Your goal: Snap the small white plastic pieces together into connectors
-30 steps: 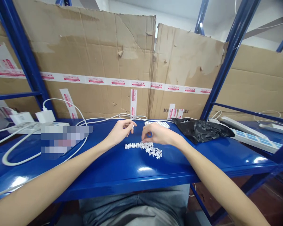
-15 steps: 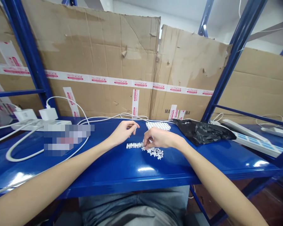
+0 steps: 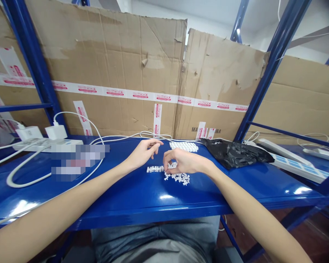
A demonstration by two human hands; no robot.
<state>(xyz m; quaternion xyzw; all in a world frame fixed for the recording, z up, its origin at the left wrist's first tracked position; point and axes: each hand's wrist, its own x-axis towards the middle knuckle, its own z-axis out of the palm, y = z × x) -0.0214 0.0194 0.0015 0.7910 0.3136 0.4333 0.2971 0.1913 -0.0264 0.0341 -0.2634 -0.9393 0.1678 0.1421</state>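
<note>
My left hand hovers over the blue tabletop, thumb and forefinger drawn together. Whatever sits between those fingertips is too small to make out. My right hand is curled in a pinch at the right end of a short row of small white plastic pieces. Its fingertips hide that end, so I cannot tell what they grip. Just below the right hand lies a loose pile of tiny white parts. Behind it, a larger block of white pieces is laid out in neat rows.
A crumpled black plastic bag lies right of the hands. Farther right are long white strips with blue patches. At left, a power strip with plugged chargers trails white cables. Cardboard sheets stand behind the blue table.
My right hand has shifted slightly left, uncovering more white pieces behind its fingers. The left hand has risen a little, its forefinger reaching farther out.
</note>
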